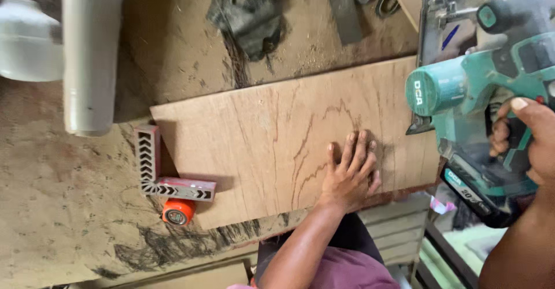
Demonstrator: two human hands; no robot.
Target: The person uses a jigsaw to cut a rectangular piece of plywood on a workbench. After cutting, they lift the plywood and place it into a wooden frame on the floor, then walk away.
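1. Counter (69,208): dusty, it carries the board.
2. Board (277,144): lies flat.
3. Saw (480,92): on the board's right end, right hand (535,144) clamped around its handle.
4. Left hand (350,170): fingers spread, flat on the board.
5. Clamp (167,176): at the board's left corner.

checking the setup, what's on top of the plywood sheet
The left hand lies flat on the plywood sheet; the green saw sits at its edge. Its blade is hidden.

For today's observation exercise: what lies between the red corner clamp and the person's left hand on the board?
In the head view, only bare plywood board lies between the red corner clamp and the flat-pressed left hand; nothing rests on that stretch.
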